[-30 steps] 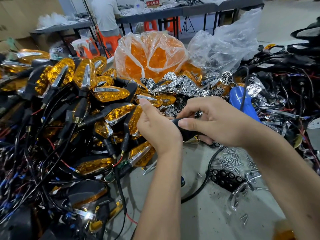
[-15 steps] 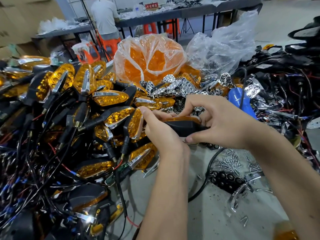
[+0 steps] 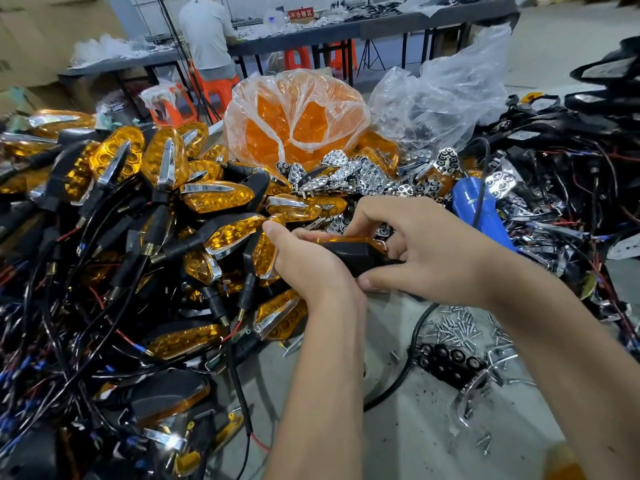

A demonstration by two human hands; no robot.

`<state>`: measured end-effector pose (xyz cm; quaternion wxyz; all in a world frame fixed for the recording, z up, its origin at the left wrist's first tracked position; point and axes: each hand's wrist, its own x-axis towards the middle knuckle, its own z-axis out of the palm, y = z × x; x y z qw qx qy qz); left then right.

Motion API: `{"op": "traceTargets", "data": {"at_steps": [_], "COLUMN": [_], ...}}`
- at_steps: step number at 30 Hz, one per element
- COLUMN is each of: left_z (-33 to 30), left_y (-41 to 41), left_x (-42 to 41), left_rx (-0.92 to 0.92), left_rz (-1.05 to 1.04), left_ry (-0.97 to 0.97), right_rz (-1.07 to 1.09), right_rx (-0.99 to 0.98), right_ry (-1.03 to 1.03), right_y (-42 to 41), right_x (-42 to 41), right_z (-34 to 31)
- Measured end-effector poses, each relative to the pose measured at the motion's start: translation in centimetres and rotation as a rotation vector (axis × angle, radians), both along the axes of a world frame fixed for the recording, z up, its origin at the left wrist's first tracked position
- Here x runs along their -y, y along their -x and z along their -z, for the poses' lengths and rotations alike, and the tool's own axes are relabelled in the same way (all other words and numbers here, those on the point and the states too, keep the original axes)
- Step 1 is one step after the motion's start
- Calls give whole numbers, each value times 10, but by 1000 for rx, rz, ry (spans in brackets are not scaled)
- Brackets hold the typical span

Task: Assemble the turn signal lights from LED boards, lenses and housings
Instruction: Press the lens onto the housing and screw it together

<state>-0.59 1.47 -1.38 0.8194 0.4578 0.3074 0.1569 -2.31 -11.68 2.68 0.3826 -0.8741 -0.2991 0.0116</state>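
Both hands hold one turn signal (image 3: pixel 355 250), a black housing with an amber lens along its top edge, above the table's middle. My left hand (image 3: pixel 304 265) grips its left end, thumb up along the side. My right hand (image 3: pixel 419 247) grips its right end, fingers curled over the lens and thumb under the housing. A pile of assembled amber turn signals (image 3: pixel 166 188) with black stems and wires fills the left. A clear bag of amber lenses (image 3: pixel 298 119) stands behind. Chrome reflector pieces (image 3: pixel 360 174) lie beyond the hands.
A blue electric screwdriver (image 3: pixel 479 206) lies right of my hands. Loose screws (image 3: pixel 453 329) and a black LED strip part (image 3: pixel 446 362) lie on the grey table at the lower right. Black housings with wires (image 3: pixel 571 161) heap up at the right. A person (image 3: pixel 207 32) works at a far bench.
The turn signal has been turned so that its amber lens edge shows on top. My right fingers now curl over the lens.
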Motion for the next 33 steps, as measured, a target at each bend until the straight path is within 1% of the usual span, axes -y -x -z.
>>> {"op": "traceTargets", "data": {"at_steps": [1, 2, 5, 6, 9, 13, 15, 18, 22, 25, 26, 28, 30, 32, 33], "left_z": [-4, -7, -8, -7, -8, -9, -10, -6, -4, -3, -3, -3, -3, -2, -2], "left_y": [1, 2, 8, 8, 12, 17, 18, 17, 15, 12, 12, 13, 14, 13, 14], "left_x": [1, 1, -1, 0, 3, 8, 9, 8, 7, 7, 6, 2, -1, -3, -2], "left_rx": [50, 79, 193, 218, 312, 378, 401, 394, 340, 301, 286, 265, 263, 263, 256], "left_rz": [21, 51, 175, 224, 357, 489, 516, 443, 446, 430, 429, 430, 450, 479, 495], "left_ry": [65, 96, 72, 74, 148, 150, 103, 22, 47, 193, 259, 416, 522, 527, 508], "right_rz": [19, 40, 87, 86, 26, 37, 44, 50, 84, 184, 215, 248, 239, 211, 200], "right_rx": [-18, -70, -349, -394, -480, -509, -492, -453, -457, -325, -310, -371, -480, -543, -536], "right_ry": [2, -39, -387, -453, -450, -471, -469, -378, -315, -59, 23, 175, 333, 413, 408], "right_y": [0, -1, -2, -2, -2, 2, 1, 1, 0, -3, -4, -6, -5, -5, -5], "right_x": [0, 0, -1, 0, 2, 1, 2, 4, 9, 29, 37, 55, 64, 65, 63], "right_z": [0, 1, -2, -4, -6, -5, -4, -3, -6, -10, -12, -15, -16, -14, -14]}}
